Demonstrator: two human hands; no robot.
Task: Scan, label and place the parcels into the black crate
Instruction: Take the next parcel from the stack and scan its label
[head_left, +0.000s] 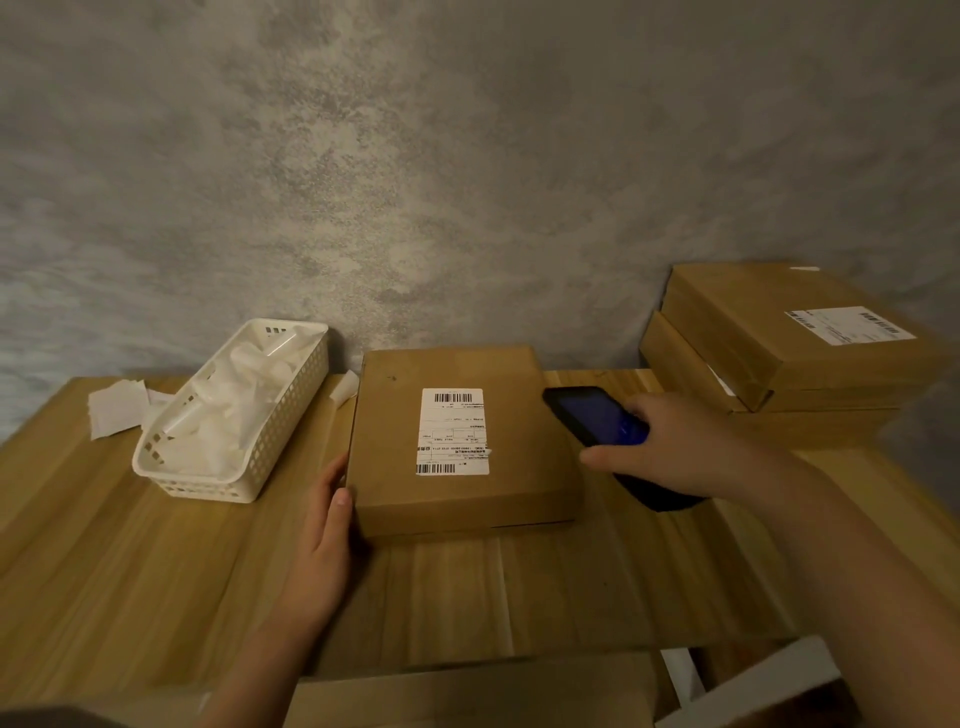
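A flat cardboard parcel (462, 441) lies on the wooden counter (156, 545), its back edge near the grey wall (415, 156). A white shipping label (453, 431) with barcodes at top and bottom is stuck on its upper face. The left hand (324, 530) rests against the parcel's near left corner, its fingers (332, 480) laid along the left side and the thumb touching the front corner, steadying the box rather than closing round it. The right hand (670, 441) is just right of the parcel, fingers wrapped round a black handheld scanner (602, 421) whose dim blue screen faces up; the device's front end reaches toward the parcel's right edge, close beside the box. To the left stands a white slotted basket (234, 415) filled with white crumpled sheets, with loose white paper scraps (117, 408) behind it. At the far right three more cardboard parcels are stacked (779, 343), the top one bearing its own label. The black crate is not in sight
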